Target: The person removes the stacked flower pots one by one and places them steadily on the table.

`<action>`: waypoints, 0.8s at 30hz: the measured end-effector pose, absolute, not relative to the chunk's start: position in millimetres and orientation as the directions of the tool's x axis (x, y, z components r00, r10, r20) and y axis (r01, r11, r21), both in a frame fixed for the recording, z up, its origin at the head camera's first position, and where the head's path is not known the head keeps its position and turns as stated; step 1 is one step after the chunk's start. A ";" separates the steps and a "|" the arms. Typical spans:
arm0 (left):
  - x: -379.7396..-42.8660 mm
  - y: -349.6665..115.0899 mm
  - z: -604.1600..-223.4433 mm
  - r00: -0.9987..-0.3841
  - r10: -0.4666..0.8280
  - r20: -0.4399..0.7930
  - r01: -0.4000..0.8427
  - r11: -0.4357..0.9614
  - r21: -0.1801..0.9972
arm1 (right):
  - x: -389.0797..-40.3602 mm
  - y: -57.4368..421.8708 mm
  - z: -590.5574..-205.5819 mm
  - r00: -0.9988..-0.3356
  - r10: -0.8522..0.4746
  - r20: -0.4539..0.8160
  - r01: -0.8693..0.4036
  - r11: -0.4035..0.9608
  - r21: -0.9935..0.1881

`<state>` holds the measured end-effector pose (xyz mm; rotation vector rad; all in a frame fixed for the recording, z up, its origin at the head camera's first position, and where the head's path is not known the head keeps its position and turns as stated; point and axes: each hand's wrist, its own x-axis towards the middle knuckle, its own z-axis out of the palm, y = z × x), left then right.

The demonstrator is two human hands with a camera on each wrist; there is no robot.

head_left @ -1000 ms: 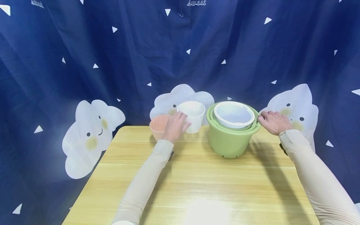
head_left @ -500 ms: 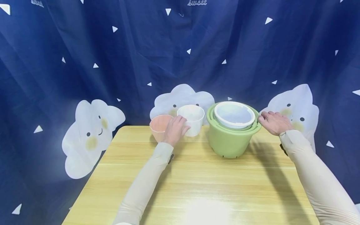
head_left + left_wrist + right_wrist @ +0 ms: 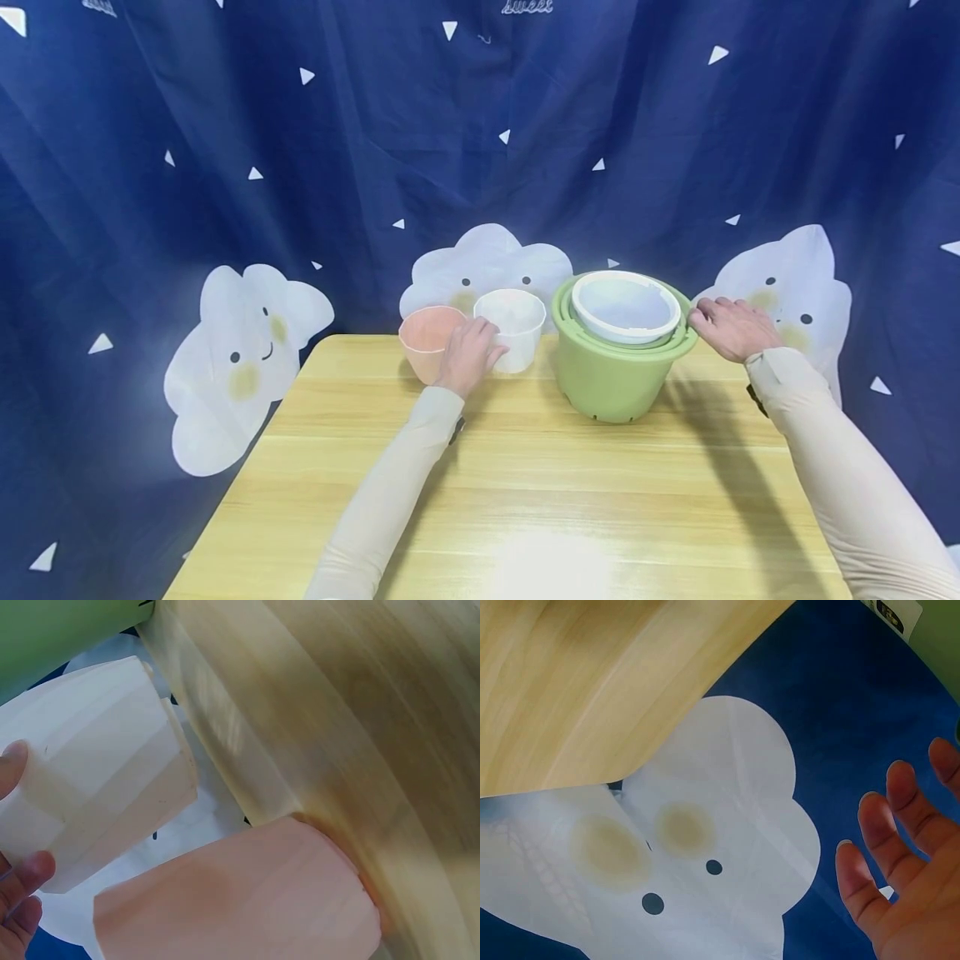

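Observation:
My left hand (image 3: pixel 467 357) pinches a white faceted flowerpot (image 3: pixel 521 350) by its wall near the rim. The left wrist view shows the thumb and fingertips (image 3: pixel 36 868) on this white pot, with its base tilted toward the right. Just left of that hand stands a peach faceted pot (image 3: pixel 429 332), partly hidden by it. A large green pot (image 3: pixel 615 387) holds another green rim and a white round pot (image 3: pixel 627 304) nested inside. At its right rim is my right hand (image 3: pixel 735 327); in the right wrist view its fingers (image 3: pixel 877 817) are loosely bent around nothing.
All this stands toward the far edge of a light wooden table (image 3: pixel 525 483). Behind hangs a dark blue curtain (image 3: pixel 375 125) with white triangles and cloud faces. A bright glare spot lies on the near part of the table.
The left hand has brought the white faceted pot lower and slightly nearer, beside the peach pot. The right hand and the green pot have stayed in place.

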<state>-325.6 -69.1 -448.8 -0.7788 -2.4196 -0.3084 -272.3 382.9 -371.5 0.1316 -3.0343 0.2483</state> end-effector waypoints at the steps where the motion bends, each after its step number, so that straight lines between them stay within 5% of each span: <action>1: -325.7 -68.9 -449.4 -0.667 0.461 0.585 0.594 0.803 0.045 | -272.1 383.0 -371.6 -0.991 -0.077 0.106 -0.093 0.983 -0.159; 24: -326.0 -72.7 -467.8 -0.679 0.461 0.571 0.587 0.808 0.046 | -272.6 384.0 -372.6 -0.992 -0.076 0.097 -0.091 0.983 -0.159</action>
